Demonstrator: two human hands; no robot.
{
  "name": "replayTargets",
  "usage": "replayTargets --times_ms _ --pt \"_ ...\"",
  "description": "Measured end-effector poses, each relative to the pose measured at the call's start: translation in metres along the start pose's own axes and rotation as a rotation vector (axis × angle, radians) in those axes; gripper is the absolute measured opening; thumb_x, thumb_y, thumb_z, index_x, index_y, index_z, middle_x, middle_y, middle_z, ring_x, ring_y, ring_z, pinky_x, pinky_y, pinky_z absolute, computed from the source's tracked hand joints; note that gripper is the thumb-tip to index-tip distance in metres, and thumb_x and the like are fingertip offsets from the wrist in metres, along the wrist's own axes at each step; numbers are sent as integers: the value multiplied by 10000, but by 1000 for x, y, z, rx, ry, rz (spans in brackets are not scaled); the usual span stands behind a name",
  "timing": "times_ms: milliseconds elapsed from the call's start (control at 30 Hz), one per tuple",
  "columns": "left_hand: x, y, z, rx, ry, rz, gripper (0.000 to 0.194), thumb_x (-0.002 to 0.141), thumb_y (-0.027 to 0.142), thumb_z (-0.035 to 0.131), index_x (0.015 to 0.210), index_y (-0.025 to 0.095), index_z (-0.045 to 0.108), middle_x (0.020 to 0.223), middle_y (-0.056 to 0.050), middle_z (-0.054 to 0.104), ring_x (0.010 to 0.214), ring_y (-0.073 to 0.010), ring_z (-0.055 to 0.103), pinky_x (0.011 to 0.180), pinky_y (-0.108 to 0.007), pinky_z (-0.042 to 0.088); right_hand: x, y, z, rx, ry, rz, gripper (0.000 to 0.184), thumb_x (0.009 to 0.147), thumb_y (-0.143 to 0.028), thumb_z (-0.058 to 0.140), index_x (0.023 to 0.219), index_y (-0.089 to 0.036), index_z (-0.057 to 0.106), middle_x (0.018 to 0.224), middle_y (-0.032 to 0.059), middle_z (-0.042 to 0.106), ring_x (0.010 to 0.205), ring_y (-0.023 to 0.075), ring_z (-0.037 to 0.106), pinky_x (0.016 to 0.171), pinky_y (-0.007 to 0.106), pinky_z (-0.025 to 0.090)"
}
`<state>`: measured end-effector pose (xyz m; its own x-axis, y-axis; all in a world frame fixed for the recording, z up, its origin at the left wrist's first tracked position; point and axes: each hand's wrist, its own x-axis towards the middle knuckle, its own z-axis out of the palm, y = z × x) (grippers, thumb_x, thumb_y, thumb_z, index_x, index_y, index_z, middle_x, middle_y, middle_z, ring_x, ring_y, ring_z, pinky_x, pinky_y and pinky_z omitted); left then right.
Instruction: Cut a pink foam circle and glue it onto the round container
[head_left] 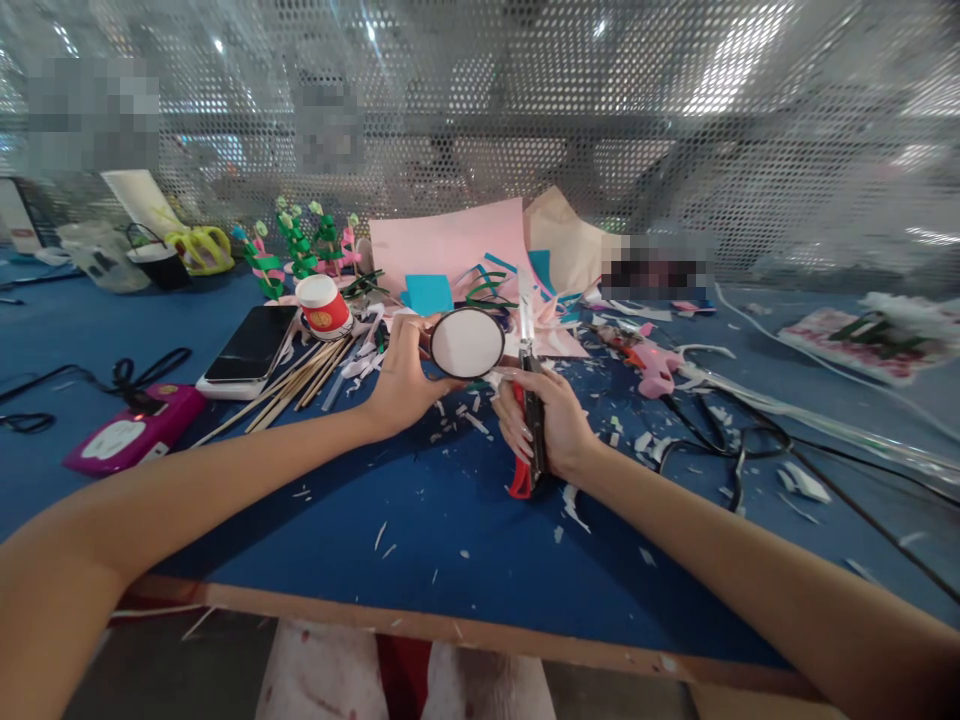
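A round piece is clasped by the left hand, a cutter by the right hand, above a scrap-strewn blue counter; beyond them, a perforated screen.

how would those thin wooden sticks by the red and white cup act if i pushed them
The wooden sticks look stiff, since they lie straight with no visible sag. They are probably light, being so slender. They fan out loosely on the blue table with no band visible, so a push would likely spread them or make some roll rather than move them as one bundle.
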<state>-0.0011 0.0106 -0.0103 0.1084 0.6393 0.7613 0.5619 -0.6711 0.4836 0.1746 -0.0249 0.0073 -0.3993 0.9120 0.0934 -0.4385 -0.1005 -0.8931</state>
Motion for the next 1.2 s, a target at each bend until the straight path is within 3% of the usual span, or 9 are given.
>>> replayTargets --times_ms 367,600,800,967,1200 --pt "-3 -7 5 19 53 112 773 595 583 746 1140 179 376 1049 -98 474 967 -235 533 744 -367 521 -1 0 -1 -15 -46 18 376 744 -338 568 418 -180 469 303 -33 406 183 95 353 180 205 323" --pt "-5 -8 7 28 74 155 785 605 585 738 1149 179 344 1079 -109 446 974 -239 536 762 -388 523 -1 3 2 -50 37 -10 349 735 -321 574 433 -172 483 313 -32 424 181 109 371 173 220 330" --pt "-3 -4 5 60 41 162 834 632 518 756 1250 188 305 1161 -138 440 1083 -274 504 846 -427 504 -1 4 1 -66 46 -5 336 730 -328 579 447 -173 483 316 -32 434 184 113 377 177 227 339" --pt "-2 1 1 111 -46 137 810 640 420 781 1270 198 323 1198 -147 482 1172 -307 476 1001 -514 415 -1 4 1 -75 70 -5 300 715 -324 586 475 -178 485 325 -42 439 187 106 372 181 226 347" --pt "-2 -2 2 -23 -148 90 842 636 461 768 1279 179 303 1265 -180 483 1226 -322 482 1035 -498 403 -1 3 2 -102 72 24 349 723 -334 572 429 -177 466 311 -32 420 186 112 376 181 230 340"
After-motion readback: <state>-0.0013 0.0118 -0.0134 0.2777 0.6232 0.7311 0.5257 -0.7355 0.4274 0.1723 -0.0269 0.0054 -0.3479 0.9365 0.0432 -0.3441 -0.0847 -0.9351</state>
